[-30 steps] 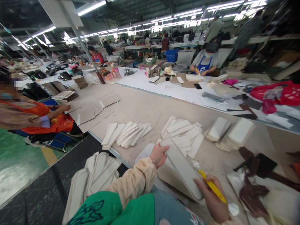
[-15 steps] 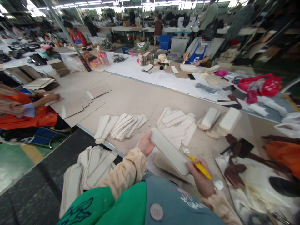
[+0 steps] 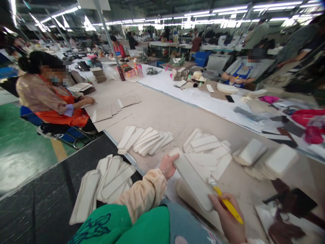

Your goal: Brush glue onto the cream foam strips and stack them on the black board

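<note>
A long pale panel with rounded corners (image 3: 193, 179) is held aslant between my two hands over the table's near edge. My left hand (image 3: 168, 165) grips its far-left end, thumb on top. My right hand (image 3: 230, 217) pinches the near-right end while also holding a yellow-handled brush (image 3: 230, 205); white stuff coats the brush tip. Under the panel lies another similar piece, partly hidden. Just beyond my hands sits a loose pile of the same panels (image 3: 205, 145), with a fanned row of panels (image 3: 146, 139) to its left.
Two stacks of panels (image 3: 281, 161) stand at the right, near dark brown scraps (image 3: 286, 217). More panels (image 3: 114, 178) rest on a black surface at left. A co-worker in an orange apron (image 3: 61, 101) sits left; another in a blue apron (image 3: 241, 73) works across the table.
The view has swung left and tilted up, so the scene sits further right and lower. Both hands keep their hold on the panel, and the brush stays in my right hand.
</note>
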A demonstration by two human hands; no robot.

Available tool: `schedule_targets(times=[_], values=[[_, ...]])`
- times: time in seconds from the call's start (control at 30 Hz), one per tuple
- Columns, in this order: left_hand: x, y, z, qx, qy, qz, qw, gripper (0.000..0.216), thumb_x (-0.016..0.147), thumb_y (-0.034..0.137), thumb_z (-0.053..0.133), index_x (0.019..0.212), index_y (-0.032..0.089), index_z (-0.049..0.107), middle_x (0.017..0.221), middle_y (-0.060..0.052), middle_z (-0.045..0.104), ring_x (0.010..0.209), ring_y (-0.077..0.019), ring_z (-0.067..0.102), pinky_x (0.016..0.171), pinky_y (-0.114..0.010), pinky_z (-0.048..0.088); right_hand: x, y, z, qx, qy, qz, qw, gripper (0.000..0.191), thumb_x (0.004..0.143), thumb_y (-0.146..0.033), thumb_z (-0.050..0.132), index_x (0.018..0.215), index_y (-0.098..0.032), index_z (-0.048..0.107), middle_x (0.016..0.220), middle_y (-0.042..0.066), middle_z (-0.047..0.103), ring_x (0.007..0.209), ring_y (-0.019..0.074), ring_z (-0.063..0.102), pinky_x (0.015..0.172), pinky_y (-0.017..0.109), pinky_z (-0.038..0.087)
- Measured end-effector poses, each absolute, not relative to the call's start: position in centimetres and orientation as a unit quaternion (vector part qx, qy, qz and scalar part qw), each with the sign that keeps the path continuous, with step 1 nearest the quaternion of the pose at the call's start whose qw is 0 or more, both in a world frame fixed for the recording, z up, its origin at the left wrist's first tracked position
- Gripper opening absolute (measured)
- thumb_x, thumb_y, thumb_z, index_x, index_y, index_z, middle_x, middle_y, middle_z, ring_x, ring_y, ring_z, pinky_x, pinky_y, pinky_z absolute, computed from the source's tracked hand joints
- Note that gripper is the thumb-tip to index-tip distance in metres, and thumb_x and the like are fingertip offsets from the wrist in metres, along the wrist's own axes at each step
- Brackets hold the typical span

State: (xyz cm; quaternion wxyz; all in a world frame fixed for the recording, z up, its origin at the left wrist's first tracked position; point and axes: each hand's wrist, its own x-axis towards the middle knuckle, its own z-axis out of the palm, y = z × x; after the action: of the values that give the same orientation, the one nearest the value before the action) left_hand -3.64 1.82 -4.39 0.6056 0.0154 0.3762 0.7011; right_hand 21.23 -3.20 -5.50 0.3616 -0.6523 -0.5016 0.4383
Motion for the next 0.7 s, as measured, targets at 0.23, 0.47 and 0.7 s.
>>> schedule_targets(times=[0.23, 0.47, 0.7], values=[[-3.5, 2.6, -5.3, -0.026, 0.395, 0.703, 0.591, 0.039, 0.049, 0.024, 0.090, 0.077, 0.012, 0.066, 0.068, -0.007, 0.071, 0.077, -0.0258, 0.070, 0.083, -0.040, 0.054, 20.7, -2.4, -4.0, -0.702, -0.493, 0.399, 0.325, 0.057, 0.049, -0.066, 0.077, 0.077, -0.023, 0.052, 0.066, -0.001, 0.062, 0.067, 0.0195, 0.058, 0.061, 0.027, 0.049], [-3.8, 3.1, -5.5, -0.041, 0.396, 0.700, 0.592, 0.030, 0.055, 0.020, 0.086, 0.076, 0.011, 0.066, 0.066, -0.007, 0.071, 0.076, -0.0259, 0.070, 0.085, -0.041, 0.055, 20.0, -2.4, -3.9, -0.690, -0.496, 0.401, 0.343, 0.057, 0.050, -0.064, 0.078, 0.079, -0.022, 0.052, 0.067, -0.002, 0.060, 0.065, 0.0176, 0.057, 0.060, 0.026, 0.048], [-4.7, 3.4, -5.2, -0.063, 0.400, 0.681, 0.610, 0.011, 0.074, 0.015, 0.073, 0.081, 0.012, 0.065, 0.077, -0.009, 0.073, 0.090, -0.0267, 0.071, 0.091, -0.041, 0.055, 20.2, -2.0, -5.0, -0.631, -0.523, 0.435, 0.374, 0.044, 0.066, -0.055, 0.075, 0.083, -0.022, 0.050, 0.063, -0.005, 0.054, 0.057, 0.0142, 0.052, 0.054, 0.026, 0.044]])
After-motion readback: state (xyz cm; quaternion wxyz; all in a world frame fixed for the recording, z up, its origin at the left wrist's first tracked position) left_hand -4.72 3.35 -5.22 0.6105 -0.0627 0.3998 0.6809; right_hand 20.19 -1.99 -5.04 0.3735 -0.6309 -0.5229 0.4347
